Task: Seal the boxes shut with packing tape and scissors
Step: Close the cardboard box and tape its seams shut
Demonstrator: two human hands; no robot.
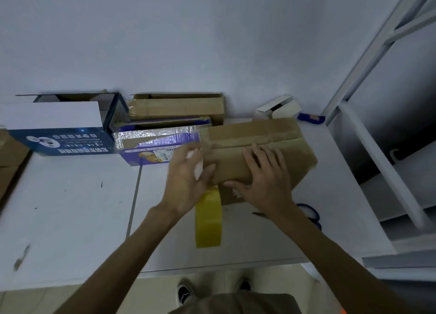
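The left hand (186, 176) touches the end of a box (259, 143) on a table (70, 207), the right hand (266, 181) presses flat on top, and yellow tape (208, 221) trails from its near side.

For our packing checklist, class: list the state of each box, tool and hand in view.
Brown cardboard box: flaps closed, taped along seam.
Yellow packing tape roll: on edge, beside that box.
Blue-handled scissors: lying flat, partly hidden.
Blue-and-white printed box: top open.
Purple foil-lined box: top open.
Left hand: open, at box's end.
Right hand: open, flat on box.
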